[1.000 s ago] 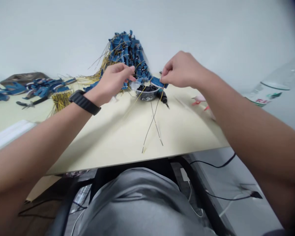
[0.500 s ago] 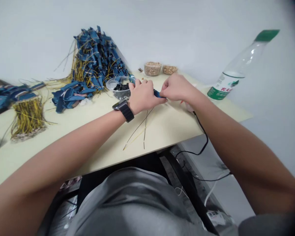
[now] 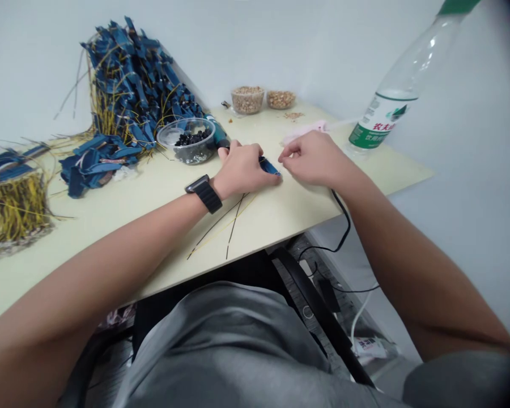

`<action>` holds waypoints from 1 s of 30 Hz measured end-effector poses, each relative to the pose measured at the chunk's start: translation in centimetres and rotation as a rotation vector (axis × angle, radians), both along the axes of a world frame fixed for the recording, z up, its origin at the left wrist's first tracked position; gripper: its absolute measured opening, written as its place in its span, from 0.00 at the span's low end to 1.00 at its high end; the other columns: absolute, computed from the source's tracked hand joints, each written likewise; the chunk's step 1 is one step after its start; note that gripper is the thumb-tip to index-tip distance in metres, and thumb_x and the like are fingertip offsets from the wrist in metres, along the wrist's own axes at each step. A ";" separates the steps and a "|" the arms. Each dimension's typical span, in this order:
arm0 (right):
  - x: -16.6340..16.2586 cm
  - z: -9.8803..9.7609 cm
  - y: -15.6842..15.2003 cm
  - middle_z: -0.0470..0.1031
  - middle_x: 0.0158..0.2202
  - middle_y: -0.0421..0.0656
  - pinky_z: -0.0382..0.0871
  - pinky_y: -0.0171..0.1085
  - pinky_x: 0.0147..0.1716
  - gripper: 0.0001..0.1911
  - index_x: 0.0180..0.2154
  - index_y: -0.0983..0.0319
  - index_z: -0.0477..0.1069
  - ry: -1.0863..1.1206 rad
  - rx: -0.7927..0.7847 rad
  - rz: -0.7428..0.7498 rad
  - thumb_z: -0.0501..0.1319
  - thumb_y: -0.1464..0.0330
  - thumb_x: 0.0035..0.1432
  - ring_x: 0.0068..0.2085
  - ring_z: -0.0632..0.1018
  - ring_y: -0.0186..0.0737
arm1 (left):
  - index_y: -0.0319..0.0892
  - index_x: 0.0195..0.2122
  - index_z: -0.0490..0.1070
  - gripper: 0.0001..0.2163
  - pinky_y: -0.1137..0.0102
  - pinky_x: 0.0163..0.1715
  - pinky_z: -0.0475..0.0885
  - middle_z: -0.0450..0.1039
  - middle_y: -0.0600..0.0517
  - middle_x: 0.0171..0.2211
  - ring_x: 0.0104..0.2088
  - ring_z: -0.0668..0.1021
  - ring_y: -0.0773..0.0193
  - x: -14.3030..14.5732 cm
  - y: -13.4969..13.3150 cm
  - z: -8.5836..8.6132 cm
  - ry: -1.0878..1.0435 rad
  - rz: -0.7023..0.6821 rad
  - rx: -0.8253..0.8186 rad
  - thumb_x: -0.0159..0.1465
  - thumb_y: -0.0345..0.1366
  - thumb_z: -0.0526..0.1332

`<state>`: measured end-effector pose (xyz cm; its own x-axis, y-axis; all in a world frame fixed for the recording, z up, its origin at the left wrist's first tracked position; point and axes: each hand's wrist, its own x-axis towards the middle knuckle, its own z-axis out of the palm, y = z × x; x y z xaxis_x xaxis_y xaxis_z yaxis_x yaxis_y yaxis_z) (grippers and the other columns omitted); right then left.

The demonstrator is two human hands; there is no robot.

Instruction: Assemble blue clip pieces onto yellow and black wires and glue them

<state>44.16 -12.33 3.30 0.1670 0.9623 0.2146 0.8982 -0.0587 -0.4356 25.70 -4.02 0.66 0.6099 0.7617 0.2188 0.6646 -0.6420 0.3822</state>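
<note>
Left hand: your left hand (image 3: 241, 169), a black watch (image 3: 204, 192) on its wrist, curls over a blue strip (image 3: 268, 166), its fingers (image 3: 255, 154) pressed together and pinching the strip.

Right hand: your right hand (image 3: 317, 158) has its fingers (image 3: 289, 152) loosely spread, just beside the strip's tip, not gripping anything that you can see.

Blue strip: it sits between your hands, right of a clear plastic bowl (image 3: 188, 141) of black bits, low over the desk (image 3: 123, 212); you cannot tell whether it touches the desk.

Near the bowl: thin wires (image 3: 223, 224) lie in front of it, and a heap of blue pieces with yellow wires (image 3: 131, 96) rises behind it.

Left of the bowl: a blue bundle (image 3: 97, 161), then a yellow wire bundle (image 3: 19, 209).

Right of the bowl: two cups of grain (image 3: 247, 100), a pink item (image 3: 301, 131) and a water bottle (image 3: 385, 116).
</note>
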 end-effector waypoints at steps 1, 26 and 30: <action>0.2 -0.2 -0.6 0.96 0.49 0.54 0.83 0.53 0.62 0.14 0.42 0.61 0.94 0.011 0.003 -0.011 0.69 0.79 0.67 0.55 0.91 0.62 | 0.50 0.57 0.88 0.26 0.30 0.74 0.68 0.90 0.41 0.54 0.73 0.76 0.19 0.0 0.1 -0.1 0.002 -0.001 -0.014 0.63 0.57 0.84; 0.3 -2.4 -2.9 0.86 0.36 0.48 0.80 0.50 0.52 0.13 0.48 0.62 0.97 0.134 -0.006 -0.047 0.72 0.72 0.67 0.41 0.84 0.52 | 0.51 0.59 0.89 0.28 0.30 0.75 0.63 0.91 0.42 0.57 0.74 0.74 0.21 -0.1 0.1 -0.5 -0.011 -0.015 -0.045 0.63 0.57 0.84; 0.4 -2.4 -2.9 0.86 0.35 0.49 0.82 0.51 0.52 0.14 0.49 0.61 0.97 0.118 0.001 -0.028 0.73 0.67 0.67 0.43 0.85 0.55 | 0.51 0.58 0.89 0.27 0.29 0.75 0.63 0.91 0.42 0.56 0.74 0.74 0.21 -0.2 0.1 -0.5 -0.021 -0.019 -0.043 0.62 0.57 0.84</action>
<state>44.53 -15.23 0.86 0.2182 0.9566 0.1930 0.8387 -0.0827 -0.5383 25.51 -3.90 0.17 0.6203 0.7587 0.1992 0.6438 -0.6375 0.4233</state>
